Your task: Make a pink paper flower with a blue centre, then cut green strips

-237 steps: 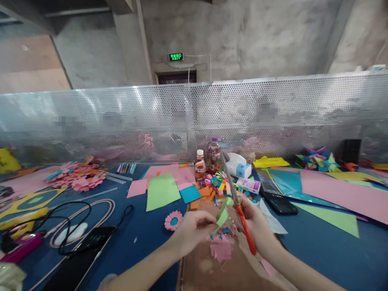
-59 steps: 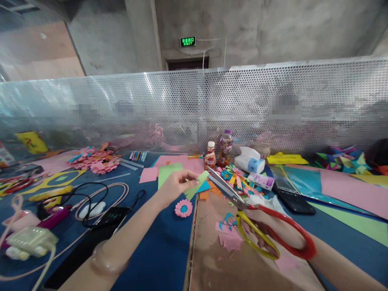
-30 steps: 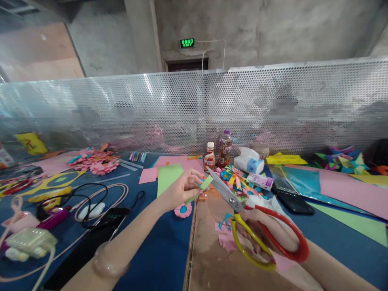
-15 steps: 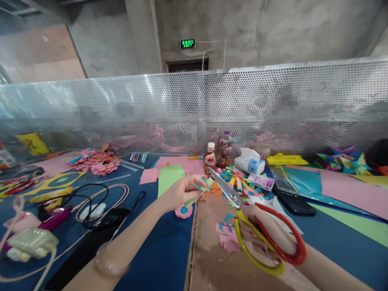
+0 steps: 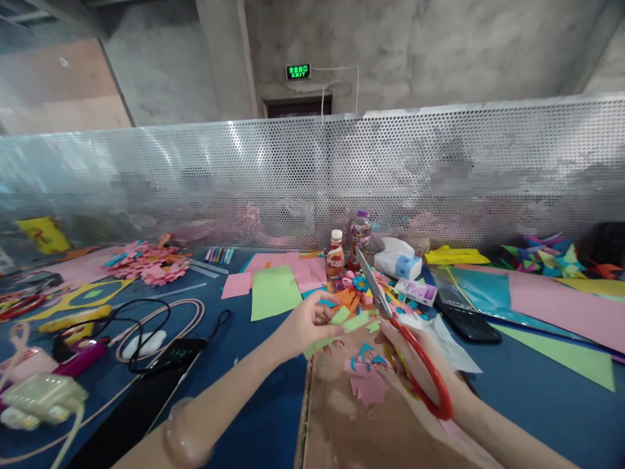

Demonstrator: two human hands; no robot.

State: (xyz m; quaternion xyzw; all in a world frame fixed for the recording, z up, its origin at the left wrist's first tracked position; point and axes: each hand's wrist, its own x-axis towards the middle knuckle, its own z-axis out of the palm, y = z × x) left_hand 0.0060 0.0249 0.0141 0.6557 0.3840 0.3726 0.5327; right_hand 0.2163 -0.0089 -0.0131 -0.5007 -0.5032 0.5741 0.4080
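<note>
My left hand (image 5: 315, 322) pinches light green paper strips (image 5: 354, 322) between thumb and fingers, above the edge of a brown board (image 5: 336, 423). My right hand (image 5: 415, 355) grips a pair of scissors (image 5: 375, 286) with one red and one yellow handle loop, its blades pointing up and away from me. A small green piece (image 5: 374, 326) shows beside the strips, close to the scissors; whether it is cut free I cannot tell. Pink and blue paper scraps (image 5: 367, 384) lie on the board below my hands.
Beyond my hands stand two drink bottles (image 5: 335, 255), a tissue pack (image 5: 398, 258) and a heap of colourful paper pieces (image 5: 359, 286). A phone (image 5: 466, 316) lies at right. Cables (image 5: 195, 312) and a black power bank (image 5: 146, 391) are at left. A perforated metal partition (image 5: 273, 182) closes the back.
The scissors have turned more upright and come nearer the green strips, the yellow loop now mostly hidden. My left hand has turned, showing more of the strips. The pink flower ring is hidden now.
</note>
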